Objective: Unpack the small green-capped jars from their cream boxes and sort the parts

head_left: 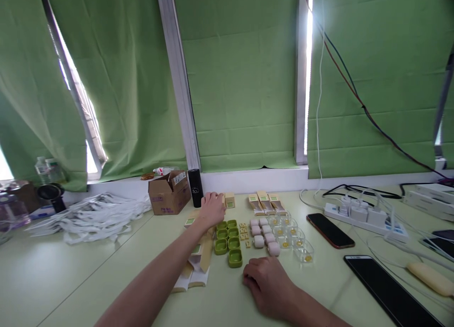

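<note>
My left hand (212,208) reaches to the back of the table. Its fingers are closed around a small beige box (223,200), mostly hidden by the hand, beside another standing beige box (230,201). Loosely curled, my right hand (267,285) rests on the table near the front, with nothing visible in it. Between the hands are several small green square trays (234,258) in two columns. To their right lie small yellow pieces (244,233), pale pink and white rounded pieces (266,230) and clear cups with yellow centres (300,243). Flattened beige cartons (201,256) lie partly under my left forearm.
Three open beige cartons (266,203) stand at the back. Behind my left hand are a brown cardboard box (169,192) and black cylinder (195,188). White straps (95,218) lie left. Phones (330,230), a tablet (388,289) and a cabled power strip (367,220) occupy the right.
</note>
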